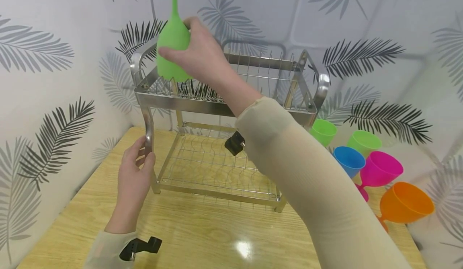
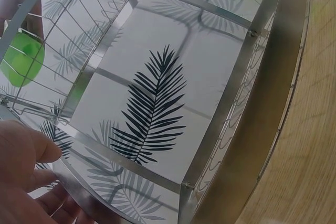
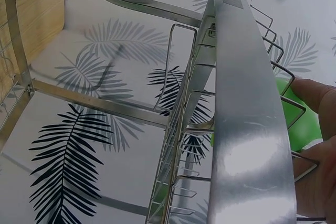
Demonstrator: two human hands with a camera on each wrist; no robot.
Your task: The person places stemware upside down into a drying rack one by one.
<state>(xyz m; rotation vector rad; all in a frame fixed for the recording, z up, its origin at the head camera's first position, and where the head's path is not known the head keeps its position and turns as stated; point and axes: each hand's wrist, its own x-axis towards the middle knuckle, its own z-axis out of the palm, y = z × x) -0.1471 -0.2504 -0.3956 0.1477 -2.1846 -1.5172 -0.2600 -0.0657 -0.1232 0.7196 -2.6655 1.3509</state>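
Note:
Upside down at the left end of the top tier is a green goblet (image 1: 174, 40), its foot pointing up. My right hand (image 1: 202, 52) grips its bowl between thumb and fingers. The goblet's rim sits down among the wires of the metal dish rack (image 1: 202, 105); whether it rests on them I cannot tell. Lower down, my left hand (image 1: 135, 168) holds the rack's front left leg, thumb on one side and fingers on the other. The left wrist view shows that hand (image 2: 31, 171) at the curved metal post and the green bowl (image 2: 22, 59) behind wires.
Right of the rack stand several upright goblets: a blue one (image 1: 349, 160), a pink one (image 1: 381, 168), an orange one (image 1: 406, 202) and green ones (image 1: 364, 142). Leaf-patterned wall covering (image 1: 43, 100) closes off the back and sides of the wooden table (image 1: 202, 237).

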